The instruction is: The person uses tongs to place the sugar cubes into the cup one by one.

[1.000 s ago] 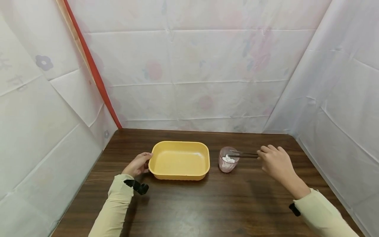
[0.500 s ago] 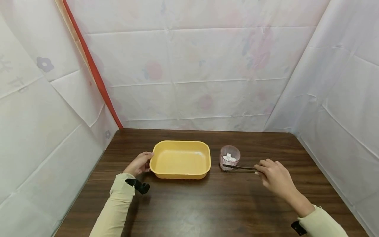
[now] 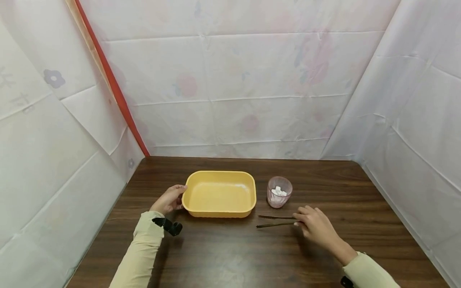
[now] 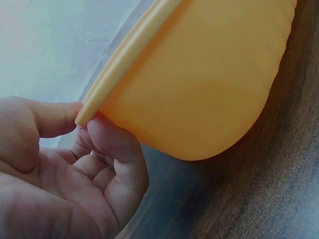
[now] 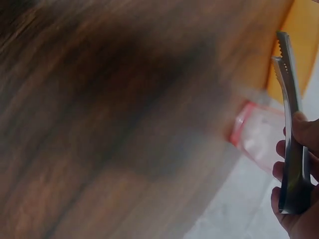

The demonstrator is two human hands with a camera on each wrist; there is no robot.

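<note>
My left hand pinches the left rim of a yellow rectangular tub; thumb above and curled fingers below the rim show in the left wrist view. My right hand holds metal tongs with toothed tips, their two arms apart and nothing between them. In the head view the tongs point left over the table, in front of a pinkish clear cup. White cubes lie inside the cup, which stands to the right of the tub. The inside of the tub shows only bare yellow.
The dark wooden table carries the tub and cup. Pale printed sheeting closes off the back and both sides. A red strip runs down the left back corner.
The tongs came out of the cup and moved toward me and left, with the right hand. The left hand still holds the tub's rim.
</note>
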